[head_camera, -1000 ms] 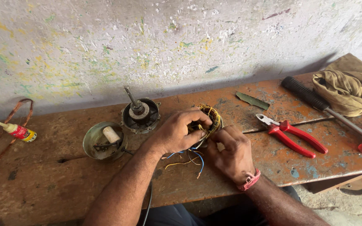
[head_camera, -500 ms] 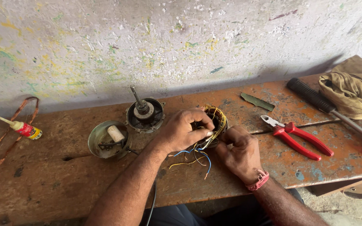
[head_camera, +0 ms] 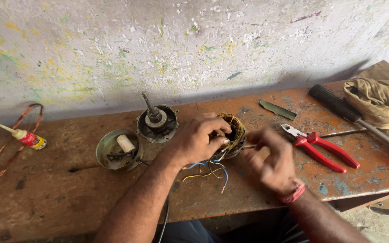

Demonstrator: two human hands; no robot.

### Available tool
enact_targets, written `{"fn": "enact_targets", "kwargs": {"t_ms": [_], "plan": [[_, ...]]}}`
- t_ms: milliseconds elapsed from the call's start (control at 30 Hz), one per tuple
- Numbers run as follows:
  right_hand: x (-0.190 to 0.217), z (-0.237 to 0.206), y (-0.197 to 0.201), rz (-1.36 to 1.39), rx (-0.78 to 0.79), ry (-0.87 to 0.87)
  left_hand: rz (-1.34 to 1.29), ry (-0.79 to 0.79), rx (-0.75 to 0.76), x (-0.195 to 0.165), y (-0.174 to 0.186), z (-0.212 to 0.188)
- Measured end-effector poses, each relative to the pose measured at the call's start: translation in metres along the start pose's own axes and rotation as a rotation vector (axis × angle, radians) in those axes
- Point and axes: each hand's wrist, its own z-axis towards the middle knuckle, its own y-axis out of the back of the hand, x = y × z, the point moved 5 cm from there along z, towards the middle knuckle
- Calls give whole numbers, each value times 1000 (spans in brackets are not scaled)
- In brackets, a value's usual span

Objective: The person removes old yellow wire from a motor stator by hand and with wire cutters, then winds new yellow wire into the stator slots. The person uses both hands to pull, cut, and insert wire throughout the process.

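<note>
Far left on bench [head_camera: 46, 198]: copper wire loop [head_camera: 5, 148], then small glue bottle [head_camera: 25, 137], both untouched. Next, open metal cover [head_camera: 115, 150] lying mouth up w/ a small pale cylinder inside, and behind it the rotor w/ shaft [head_camera: 156, 119] standing on its own. So I judge the motor is already stripped down, pieces set apart.

Centre: left hand [head_camera: 196, 139] closed over rim of the winding core [head_camera: 230, 132], fingers curled on it, pinning it to the bench. Core sits mid-bench, just right of rotor; blue and yellow leads [head_camera: 212, 168] hang loose off the front edge, unconnected.

Right hand [head_camera: 273, 162] just beside core, fingers pinched shut on a thin rod-like tool – can't tell exactly what, blurred. Winding work looks mid-way; leads and reassembly left, I reckon.

Right: flat blade [head_camera: 278, 109], red pliers [head_camera: 323, 147], hammer [head_camera: 352, 114], rag [head_camera: 379, 99], all lying idle.
</note>
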Motion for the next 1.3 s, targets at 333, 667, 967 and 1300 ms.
{"fn": "enact_targets", "kwargs": {"t_ms": [333, 667, 967, 1300], "plan": [[8, 71, -10, -347, 587, -331, -170, 592, -28, 64, -26, -7], [-5, 42, -12, 155, 353, -245, 266, -62, -440, 11, -6, -4], [0, 13, -14, 98, 202, -40, 4, -186, -371, 1, -10, -3], [5, 0, -12, -185, 125, 251, -93, -164, -339, -7, -17, -5]]}}
